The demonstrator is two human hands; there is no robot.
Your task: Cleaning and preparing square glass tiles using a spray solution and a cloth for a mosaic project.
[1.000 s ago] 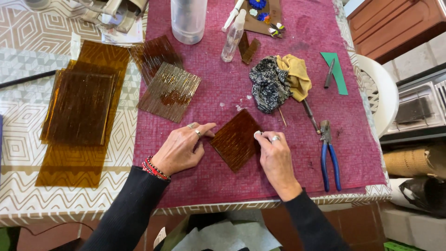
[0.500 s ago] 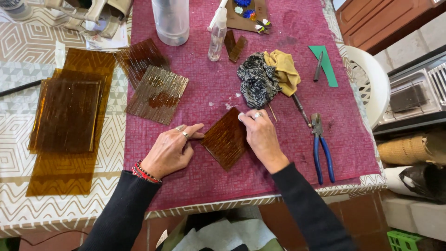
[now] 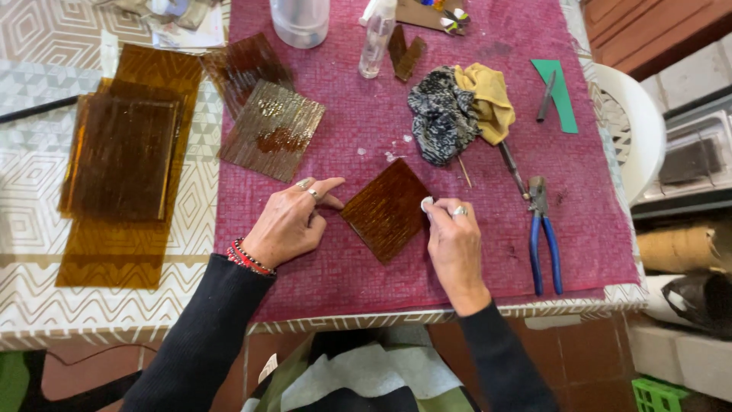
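Resting near the table's front edge, the amber glass square (image 3: 387,210) lies flat on the red mat (image 3: 473,252). The left hand (image 3: 290,225) presses its left corner, fingers loosely together; the right hand (image 3: 455,244) pinches its right corner.

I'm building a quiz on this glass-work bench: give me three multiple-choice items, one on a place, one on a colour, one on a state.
1. Where do the pliers lie?
A. right of the right hand
B. under the cloths
C. on the glass stack

2. What colour are the pliers' handles?
A. red
B. blue
C. yellow

3. How is the small amber glass square held?
A. lifted in the air
B. flat on the red mat, a hand at each side
C. upright on edge

Answers: 1 A, they lie on the mat beyond that hand; 2 B, both handles are blue; 3 B, the left hand and the right touch its opposite corners.
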